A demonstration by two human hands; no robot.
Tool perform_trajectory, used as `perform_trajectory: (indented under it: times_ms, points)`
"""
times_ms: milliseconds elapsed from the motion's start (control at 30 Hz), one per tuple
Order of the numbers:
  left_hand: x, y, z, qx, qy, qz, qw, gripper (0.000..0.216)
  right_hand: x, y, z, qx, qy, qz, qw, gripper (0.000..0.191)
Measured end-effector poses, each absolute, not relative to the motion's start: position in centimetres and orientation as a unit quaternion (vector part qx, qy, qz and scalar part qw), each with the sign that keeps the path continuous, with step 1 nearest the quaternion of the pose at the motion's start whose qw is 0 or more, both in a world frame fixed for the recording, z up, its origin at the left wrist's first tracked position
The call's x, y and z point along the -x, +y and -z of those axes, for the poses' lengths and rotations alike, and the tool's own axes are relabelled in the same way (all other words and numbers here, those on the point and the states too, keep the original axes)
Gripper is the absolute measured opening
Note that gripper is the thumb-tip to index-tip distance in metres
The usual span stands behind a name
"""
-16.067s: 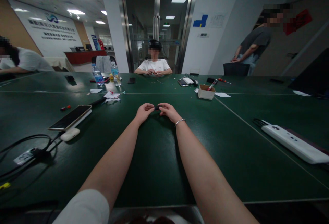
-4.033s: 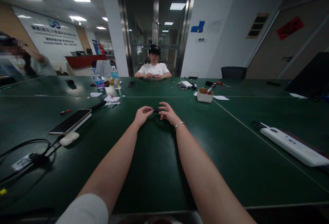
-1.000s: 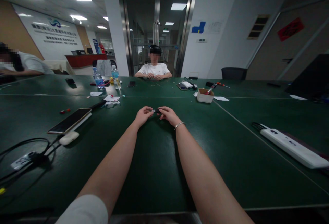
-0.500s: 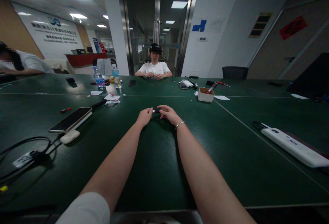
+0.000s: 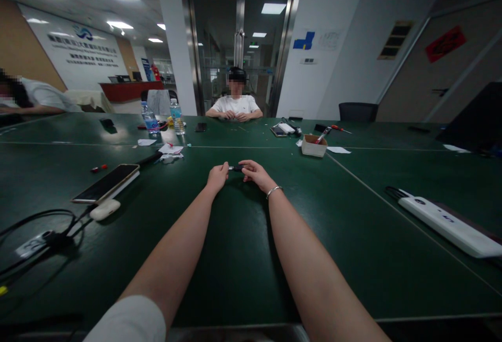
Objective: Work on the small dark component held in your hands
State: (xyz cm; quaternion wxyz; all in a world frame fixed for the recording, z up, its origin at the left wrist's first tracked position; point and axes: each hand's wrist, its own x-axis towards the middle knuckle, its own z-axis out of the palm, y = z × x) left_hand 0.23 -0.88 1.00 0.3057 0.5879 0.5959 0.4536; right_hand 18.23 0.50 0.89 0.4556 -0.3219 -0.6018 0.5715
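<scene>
My left hand (image 5: 218,177) and my right hand (image 5: 255,173) are closed in front of me, a short way apart above the green table (image 5: 243,258). Between them runs a short, slim black piece with a silvery end (image 5: 236,168). The black part sits in my right fingertips, while the silvery end meets the pinched fingers of my left hand. Its exact kind is too small to make out. A metal bracelet circles my right wrist.
On the left lie a phone (image 5: 107,182), a white rounded case (image 5: 105,209) and black cables (image 5: 58,237). Farther off stand water bottles (image 5: 177,117) and a small open box (image 5: 314,146). A white power bank-like device (image 5: 447,224) lies right. A person (image 5: 235,104) sits opposite.
My left hand has shifted slightly left, and a little more of the black and silvery piece shows between my hands. My right hand has barely moved.
</scene>
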Motion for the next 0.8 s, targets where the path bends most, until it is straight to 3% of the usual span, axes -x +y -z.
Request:
perform_trajectory:
  times_ms: [400,800]
  points:
    - [-0.4,-1.2,-0.96,-0.632,0.594,-0.424,0.262,0.051,-18.25,0.67,-0.81,0.319,-0.609,-0.573,0.446,0.033]
    - [-0.49,-0.89,-0.87,-0.61,0.603,-0.428,0.284,0.052,-18.38,0.72,-0.71,0.308,-0.612,-0.578,0.442,0.032]
